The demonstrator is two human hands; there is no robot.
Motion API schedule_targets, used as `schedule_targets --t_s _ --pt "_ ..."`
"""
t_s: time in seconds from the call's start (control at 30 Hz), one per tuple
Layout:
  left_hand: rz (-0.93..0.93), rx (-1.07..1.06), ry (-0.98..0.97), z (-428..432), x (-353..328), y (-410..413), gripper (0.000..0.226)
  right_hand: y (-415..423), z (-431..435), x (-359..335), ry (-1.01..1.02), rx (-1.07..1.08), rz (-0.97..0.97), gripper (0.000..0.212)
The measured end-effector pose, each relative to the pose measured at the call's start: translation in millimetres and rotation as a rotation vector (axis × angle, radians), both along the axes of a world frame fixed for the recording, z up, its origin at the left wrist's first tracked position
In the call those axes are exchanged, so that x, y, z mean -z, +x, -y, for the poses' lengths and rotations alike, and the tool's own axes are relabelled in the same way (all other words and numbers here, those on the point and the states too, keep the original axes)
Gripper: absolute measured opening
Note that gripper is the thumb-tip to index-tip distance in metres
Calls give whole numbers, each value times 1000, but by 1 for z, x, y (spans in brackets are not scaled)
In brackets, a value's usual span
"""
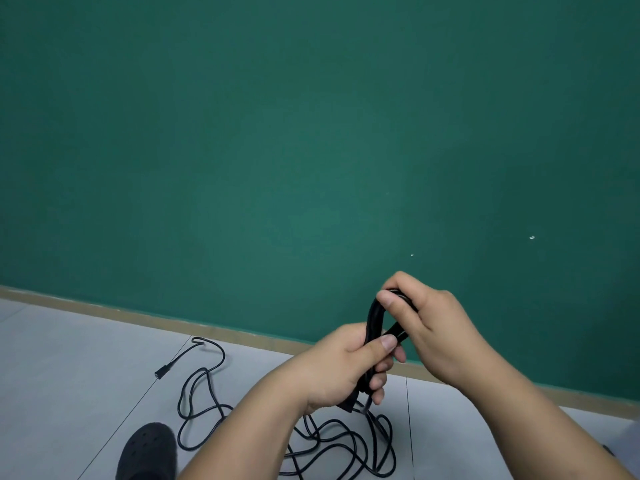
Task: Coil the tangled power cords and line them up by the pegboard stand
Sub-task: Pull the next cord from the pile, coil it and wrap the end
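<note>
The plug (161, 372) lay at left on the floor (69, 358), pointing down-left; tangled cord (346, 441) sprawled rightward; the left hand (341, 368) curled round the folded loop (372, 320), its long axis upright; the right hand (433, 330) pinched its top bend.

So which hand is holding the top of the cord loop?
The right hand pinches the top bend of the black cord loop; the left hand grips the strands lower down.

Indoor room of unclear kind, plain green wall (311, 133), tan skirting strip (138, 317), grey tiled floor (69, 358)
</note>
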State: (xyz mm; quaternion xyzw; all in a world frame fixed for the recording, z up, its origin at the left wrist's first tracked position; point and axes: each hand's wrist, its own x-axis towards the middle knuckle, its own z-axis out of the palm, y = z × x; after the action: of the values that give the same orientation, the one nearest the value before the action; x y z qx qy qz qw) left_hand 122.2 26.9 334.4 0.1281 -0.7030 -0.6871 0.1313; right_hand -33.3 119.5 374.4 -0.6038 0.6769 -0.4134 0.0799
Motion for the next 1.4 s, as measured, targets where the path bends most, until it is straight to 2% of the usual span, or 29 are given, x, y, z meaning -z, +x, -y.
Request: schedule_targets --t_s 0.2,0.33,0.53,0.7,0.77,0.9,1.0,1.07,1.17,1.2,1.27,1.33,1.4 --pt "3 31 -37 0 -10 0 22 4 4 4 -52 -11 393 27" --pt "-24 -105 -8 -3 -4 0 22 10 11 7 -42 21 355 26" --pt "-209 -471 156 9 -5 -6 28 17 9 20 168 -72 440 53" --pt "-386 -571 480 17 -20 -2 18 19 12 27 392 -137 372 64" --pt "-430 -632 521 21 -21 -2 18 22 14 28 434 -171 349 62" --pt "-532 -774 539 26 -21 -4 20 27 19 30 405 -145 363 44" --pt "-559 -846 400 33 -22 -2 19 29 20 32 420 -204 499 29" --pt "-483 -894 180 39 -21 2 18 30 20 31 389 -214 535 16" --pt "-315 -893 -75 42 -18 8 16 27 19 25 310 -110 521 13" --pt "-266 -890 -162 42 -16 9 15 24 17 23 307 -94 444 13" --pt "-187 -915 -333 42 -14 11 12 18 10 19 355 -84 149 9" --pt "-111 -941 -433 46 -10 12 11 10 2 18 427 -46 -80 11" --pt "0 -905 -507 52 -7 14 14 1 -3 16 357 -15 -95 14"
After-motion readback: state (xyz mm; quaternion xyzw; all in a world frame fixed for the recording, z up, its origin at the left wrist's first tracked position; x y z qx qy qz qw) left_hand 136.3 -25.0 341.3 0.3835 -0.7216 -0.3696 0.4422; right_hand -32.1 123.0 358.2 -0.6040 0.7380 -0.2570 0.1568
